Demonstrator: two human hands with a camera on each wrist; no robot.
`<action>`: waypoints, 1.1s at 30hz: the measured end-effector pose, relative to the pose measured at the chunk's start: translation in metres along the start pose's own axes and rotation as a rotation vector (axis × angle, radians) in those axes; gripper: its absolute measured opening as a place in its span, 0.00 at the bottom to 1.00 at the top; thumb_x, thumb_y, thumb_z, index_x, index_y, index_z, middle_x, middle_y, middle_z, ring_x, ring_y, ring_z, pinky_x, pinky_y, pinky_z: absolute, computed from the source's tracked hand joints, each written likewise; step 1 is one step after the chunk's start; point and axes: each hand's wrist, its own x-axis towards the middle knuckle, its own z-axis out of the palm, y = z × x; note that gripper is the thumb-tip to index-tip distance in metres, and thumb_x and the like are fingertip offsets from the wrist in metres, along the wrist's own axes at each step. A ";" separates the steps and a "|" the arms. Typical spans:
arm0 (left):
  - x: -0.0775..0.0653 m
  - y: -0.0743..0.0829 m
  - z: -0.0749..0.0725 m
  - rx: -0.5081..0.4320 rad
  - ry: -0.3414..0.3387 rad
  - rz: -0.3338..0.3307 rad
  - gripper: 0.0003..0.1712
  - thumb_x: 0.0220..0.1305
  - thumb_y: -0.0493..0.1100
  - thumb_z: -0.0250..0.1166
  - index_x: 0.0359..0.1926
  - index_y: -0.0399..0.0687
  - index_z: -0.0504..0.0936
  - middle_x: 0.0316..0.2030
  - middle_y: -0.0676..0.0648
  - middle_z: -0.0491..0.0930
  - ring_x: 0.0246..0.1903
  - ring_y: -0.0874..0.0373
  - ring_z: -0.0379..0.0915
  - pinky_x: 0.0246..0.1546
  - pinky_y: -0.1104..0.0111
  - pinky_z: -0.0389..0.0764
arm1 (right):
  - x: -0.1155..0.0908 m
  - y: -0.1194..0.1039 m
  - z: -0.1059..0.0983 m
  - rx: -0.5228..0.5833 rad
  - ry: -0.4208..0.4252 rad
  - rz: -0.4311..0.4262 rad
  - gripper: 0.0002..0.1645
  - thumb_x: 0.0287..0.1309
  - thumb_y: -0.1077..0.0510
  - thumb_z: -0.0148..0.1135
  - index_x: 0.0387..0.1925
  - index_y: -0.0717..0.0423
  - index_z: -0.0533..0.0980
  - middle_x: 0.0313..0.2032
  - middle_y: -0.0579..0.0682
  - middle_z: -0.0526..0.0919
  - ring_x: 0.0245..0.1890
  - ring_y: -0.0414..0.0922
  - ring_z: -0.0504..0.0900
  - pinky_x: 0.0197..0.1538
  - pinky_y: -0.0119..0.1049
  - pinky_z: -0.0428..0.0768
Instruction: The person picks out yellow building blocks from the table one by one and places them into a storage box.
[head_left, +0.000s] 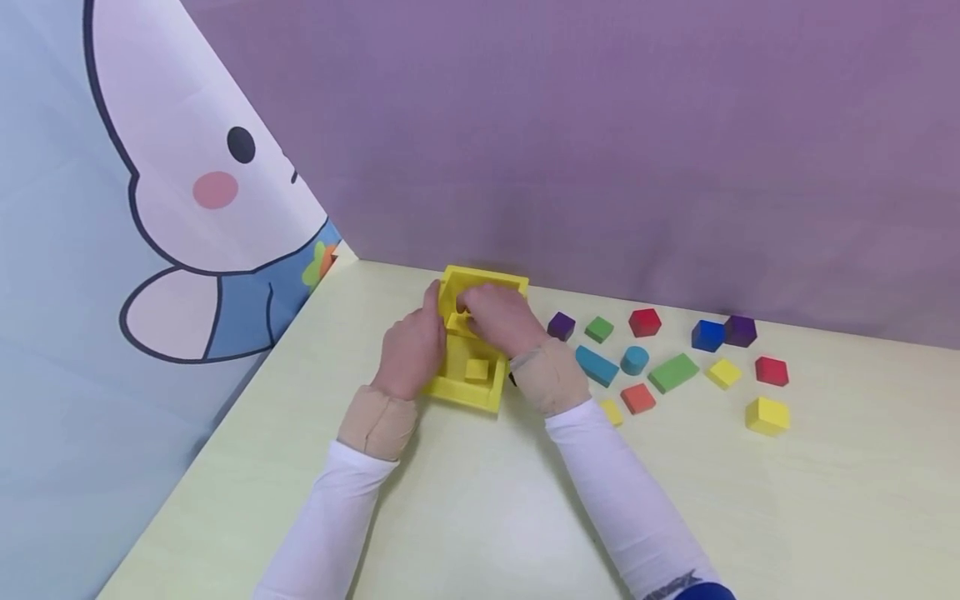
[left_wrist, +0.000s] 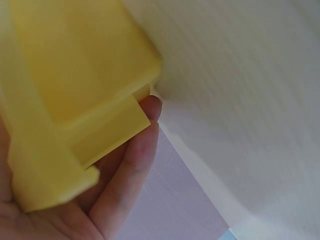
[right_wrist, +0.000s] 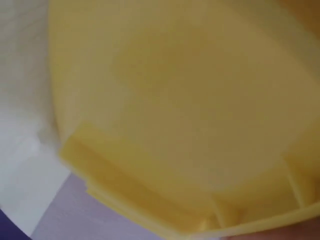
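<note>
A yellow plastic box with two compartments stands on the table. My left hand holds its left side; in the left wrist view, fingers curl round behind the box wall. My right hand reaches into the far compartment, fingers bent down beside the middle ridge. Its fingertips are partly hidden, and I cannot tell whether they pinch something. A small yellow block sits in the near compartment. The right wrist view is filled mostly by the box's yellow surface, with a strip of skin at the bottom edge.
Coloured blocks lie scattered right of the box, among them a purple cube, a blue bar, a green bar, a red block and a yellow cube. A purple backdrop rises behind the table; a rabbit-printed cloth hangs left.
</note>
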 end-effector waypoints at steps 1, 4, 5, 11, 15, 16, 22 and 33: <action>0.000 0.000 0.000 0.003 -0.001 0.000 0.29 0.67 0.42 0.43 0.68 0.43 0.51 0.22 0.43 0.72 0.17 0.48 0.69 0.18 0.56 0.70 | 0.000 0.000 0.000 0.010 0.018 -0.009 0.12 0.54 0.62 0.55 0.41 0.53 0.79 0.37 0.46 0.82 0.36 0.43 0.78 0.42 0.35 0.74; 0.000 0.001 0.000 0.009 0.003 0.005 0.29 0.67 0.42 0.43 0.67 0.43 0.52 0.21 0.44 0.72 0.17 0.48 0.68 0.18 0.56 0.71 | -0.002 0.000 0.000 0.041 0.076 -0.041 0.11 0.56 0.60 0.53 0.40 0.53 0.79 0.36 0.45 0.81 0.34 0.40 0.77 0.41 0.32 0.73; 0.000 0.001 0.000 0.012 0.006 0.008 0.29 0.67 0.42 0.43 0.67 0.43 0.52 0.21 0.44 0.72 0.17 0.47 0.68 0.18 0.56 0.70 | -0.002 0.000 0.000 0.049 0.095 -0.050 0.11 0.56 0.60 0.53 0.40 0.53 0.78 0.35 0.45 0.81 0.34 0.40 0.76 0.41 0.31 0.73; 0.002 0.000 0.000 0.033 0.016 0.010 0.29 0.66 0.42 0.42 0.67 0.43 0.53 0.21 0.43 0.72 0.16 0.46 0.68 0.16 0.56 0.70 | -0.014 -0.002 -0.004 0.145 0.168 -0.062 0.11 0.58 0.57 0.52 0.41 0.51 0.77 0.35 0.41 0.77 0.34 0.39 0.73 0.43 0.28 0.70; 0.003 -0.003 -0.003 0.035 0.013 0.002 0.29 0.66 0.42 0.43 0.67 0.43 0.52 0.20 0.43 0.72 0.15 0.47 0.68 0.16 0.56 0.69 | -0.027 -0.002 -0.008 0.178 0.204 -0.064 0.10 0.59 0.56 0.52 0.41 0.50 0.76 0.35 0.40 0.74 0.36 0.39 0.71 0.43 0.29 0.70; 0.003 -0.003 -0.003 0.034 0.010 0.001 0.30 0.66 0.42 0.44 0.67 0.44 0.52 0.21 0.43 0.72 0.15 0.47 0.68 0.16 0.56 0.69 | -0.030 -0.002 -0.009 0.173 0.211 -0.065 0.10 0.59 0.56 0.52 0.41 0.50 0.76 0.36 0.40 0.74 0.36 0.38 0.71 0.43 0.28 0.70; 0.003 -0.006 -0.006 0.029 -0.013 -0.014 0.30 0.66 0.43 0.44 0.68 0.45 0.51 0.23 0.41 0.74 0.18 0.45 0.70 0.18 0.55 0.71 | -0.046 -0.006 -0.015 0.142 0.223 -0.079 0.10 0.59 0.56 0.53 0.42 0.50 0.75 0.38 0.41 0.75 0.39 0.37 0.70 0.44 0.28 0.70; 0.003 -0.001 -0.002 -0.010 -0.018 -0.025 0.30 0.66 0.42 0.43 0.68 0.45 0.50 0.26 0.39 0.76 0.20 0.43 0.72 0.19 0.53 0.71 | -0.084 -0.013 -0.021 0.072 0.232 -0.104 0.11 0.56 0.56 0.55 0.41 0.50 0.76 0.35 0.42 0.74 0.37 0.37 0.68 0.41 0.25 0.69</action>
